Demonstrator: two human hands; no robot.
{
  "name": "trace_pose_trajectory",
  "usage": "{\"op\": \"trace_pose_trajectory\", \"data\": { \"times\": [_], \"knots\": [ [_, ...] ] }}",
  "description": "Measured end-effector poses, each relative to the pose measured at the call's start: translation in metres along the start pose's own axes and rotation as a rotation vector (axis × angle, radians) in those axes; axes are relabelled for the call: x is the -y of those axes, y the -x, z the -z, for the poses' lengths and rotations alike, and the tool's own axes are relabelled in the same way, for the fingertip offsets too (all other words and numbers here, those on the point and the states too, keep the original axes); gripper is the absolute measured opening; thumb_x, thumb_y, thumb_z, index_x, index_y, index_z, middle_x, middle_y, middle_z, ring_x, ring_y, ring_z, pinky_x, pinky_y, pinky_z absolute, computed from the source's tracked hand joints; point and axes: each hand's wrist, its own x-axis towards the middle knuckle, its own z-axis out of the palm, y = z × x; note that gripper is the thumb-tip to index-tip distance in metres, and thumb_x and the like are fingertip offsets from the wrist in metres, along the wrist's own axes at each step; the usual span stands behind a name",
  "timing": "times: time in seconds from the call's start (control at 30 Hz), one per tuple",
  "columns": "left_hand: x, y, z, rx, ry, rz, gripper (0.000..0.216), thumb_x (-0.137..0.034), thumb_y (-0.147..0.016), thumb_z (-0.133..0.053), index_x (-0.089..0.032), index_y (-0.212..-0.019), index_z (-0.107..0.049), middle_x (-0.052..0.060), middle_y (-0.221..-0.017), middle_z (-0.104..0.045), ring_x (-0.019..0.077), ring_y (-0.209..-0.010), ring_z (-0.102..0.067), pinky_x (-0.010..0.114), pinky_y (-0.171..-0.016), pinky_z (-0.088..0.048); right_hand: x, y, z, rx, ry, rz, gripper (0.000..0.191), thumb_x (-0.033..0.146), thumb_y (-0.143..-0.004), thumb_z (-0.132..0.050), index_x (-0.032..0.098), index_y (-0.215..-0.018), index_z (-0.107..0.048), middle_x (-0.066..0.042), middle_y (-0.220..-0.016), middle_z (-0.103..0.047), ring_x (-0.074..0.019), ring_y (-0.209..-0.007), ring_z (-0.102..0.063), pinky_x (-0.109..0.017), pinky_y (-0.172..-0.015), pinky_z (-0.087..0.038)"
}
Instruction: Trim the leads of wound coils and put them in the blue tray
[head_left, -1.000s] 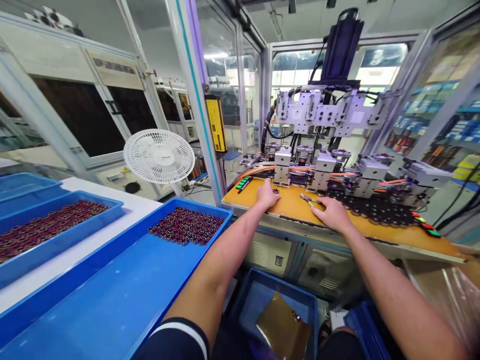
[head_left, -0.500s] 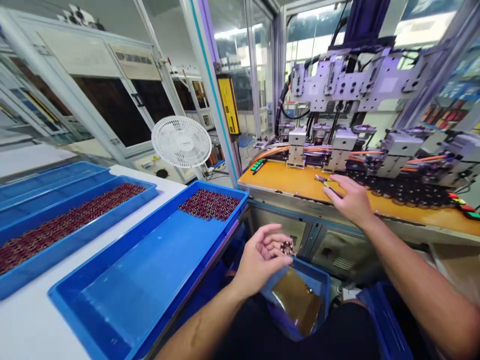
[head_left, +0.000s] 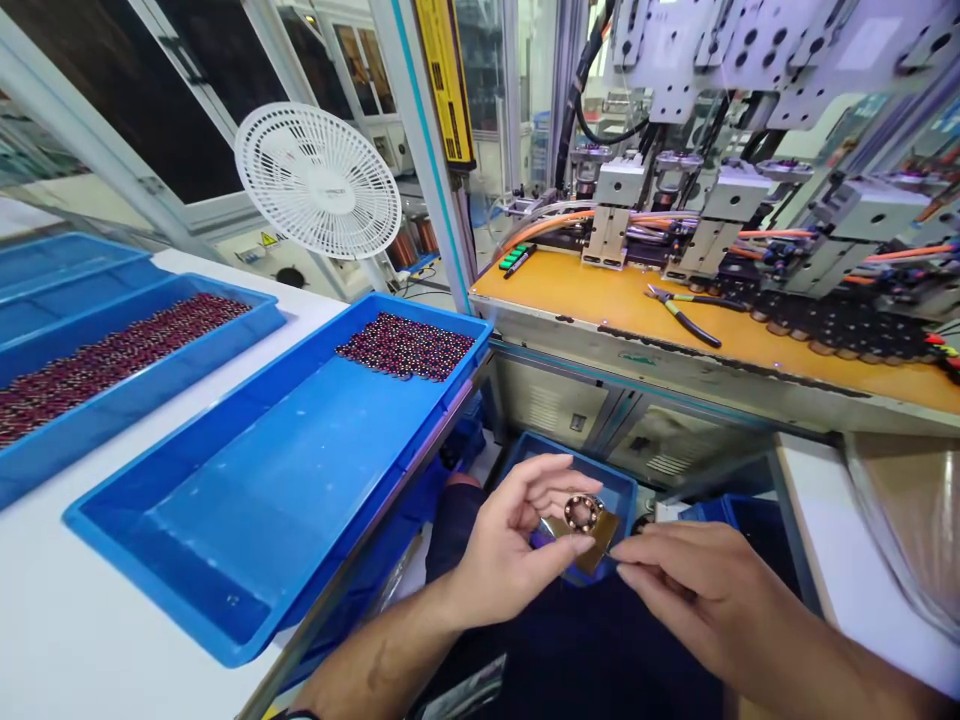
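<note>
with our left hand (head_left: 517, 545) we pinch a small ring-shaped part (head_left: 570, 512) above our lap, seemingly so its face shows; our right hand's (head_left: 697, 590) fingertips press together beside it, on what we cannot tell.

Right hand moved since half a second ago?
Yes: the right hand has come off the orange worktop, back and down beside the left hand.

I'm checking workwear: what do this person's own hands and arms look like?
The left hand and right hand wear no gloves; no rings show. The left forearm and right forearm are uncovered. At the bottom edge, a sliver of dark sleeve shows a pale stripe.
</note>
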Motion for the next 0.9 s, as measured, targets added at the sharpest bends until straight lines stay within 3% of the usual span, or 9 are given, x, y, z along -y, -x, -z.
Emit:
{"op": "trace_pose_trajectory", "data": {
  "times": [0.13,0.23,0.3,0.43,0.53,0.67,0.77,0.9],
  "knots": [
    [0.002,-0.001,0.001,-0.056,0.062,0.014,0.070,0.002,-0.072,-0.076,-0.033,-0.129,-0.053,0.000,-0.106,-0.069,0.0074,-0.087,-0.068,0.018,-0.082,-0.056,0.010,0.005,-0.007,0.042,-0.139,-0.090,0.014,0.025,-0.095,-0.055,0.024,-0.086,-0.066,0.002,-0.063,-0.064,-0.0113,-0.054,-0.058,-0.023,-0.053,-0.044],
    [0.001,-0.001,0.005,-0.063,0.067,-0.001,0.070,0.002,-0.073,-0.076,-0.033,-0.129,-0.053,0.001,-0.105,-0.070,0.0083,-0.089,-0.068,0.019,-0.083,-0.057,0.011,0.009,-0.012,0.101,-0.260,-0.069,0.015,0.025,-0.094,-0.057,0.024,-0.084,-0.068,0.001,-0.061,-0.064,-0.0124,-0.053,-0.059,-0.024,-0.056,-0.047],
    [0.001,0.000,0.007,-0.053,0.031,-0.030,0.072,0.002,-0.074,-0.075,-0.034,-0.131,-0.051,0.001,-0.107,-0.071,0.0092,-0.091,-0.069,0.019,-0.084,-0.057,0.007,0.008,-0.013,0.123,-0.357,-0.117,0.005,0.027,-0.089,-0.066,0.025,-0.086,-0.068,0.002,-0.068,-0.067,-0.0132,-0.061,-0.063,-0.024,-0.062,-0.049],
    [0.001,0.003,0.008,0.011,-0.144,-0.117,0.076,0.003,-0.079,-0.069,-0.035,-0.140,-0.043,0.004,-0.118,-0.070,0.0135,-0.105,-0.068,0.024,-0.093,-0.055,-0.002,-0.007,-0.018,-0.075,-0.615,-0.352,0.020,0.031,-0.076,-0.080,0.025,-0.089,-0.066,0.001,-0.086,-0.066,-0.0159,-0.081,-0.062,-0.025,-0.074,-0.049],
    [0.002,0.002,0.006,0.068,-0.204,-0.179,0.079,0.005,-0.080,-0.065,-0.034,-0.144,-0.039,0.005,-0.122,-0.069,0.0149,-0.110,-0.066,0.027,-0.099,-0.052,-0.001,-0.017,-0.030,-0.233,-0.843,-0.455,0.018,0.032,-0.081,-0.074,0.022,-0.081,-0.060,0.002,-0.080,-0.060,-0.0139,-0.076,-0.059,-0.023,-0.070,-0.048],
    [0.004,0.000,0.004,0.030,-0.124,-0.193,0.078,0.006,-0.079,-0.066,-0.033,-0.142,-0.041,0.003,-0.115,-0.068,0.0109,-0.100,-0.067,0.022,-0.091,-0.055,0.002,-0.014,-0.055,-0.340,-0.999,-0.449,0.024,0.037,-0.092,-0.063,0.020,-0.076,-0.056,0.001,-0.076,-0.055,-0.0127,-0.072,-0.052,-0.024,-0.068,-0.045],
    [0.004,0.000,0.006,0.014,-0.081,-0.155,0.078,0.005,-0.079,-0.066,-0.033,-0.141,-0.041,0.003,-0.115,-0.068,0.0108,-0.100,-0.067,0.022,-0.090,-0.055,0.000,-0.006,-0.063,-0.375,-1.053,-0.453,0.024,0.036,-0.096,-0.058,0.021,-0.078,-0.056,0.001,-0.077,-0.053,-0.0132,-0.075,-0.051,-0.024,-0.072,-0.044],
    [0.002,0.000,0.007,0.090,-0.132,-0.172,0.083,0.007,-0.078,-0.066,-0.034,-0.144,-0.038,0.005,-0.120,-0.067,0.0147,-0.107,-0.066,0.026,-0.094,-0.054,0.000,-0.007,-0.055,-0.321,-1.056,-0.441,0.015,0.035,-0.092,-0.064,0.022,-0.088,-0.059,0.000,-0.085,-0.055,-0.0133,-0.080,-0.053,-0.023,-0.074,-0.045]
  ]
}}
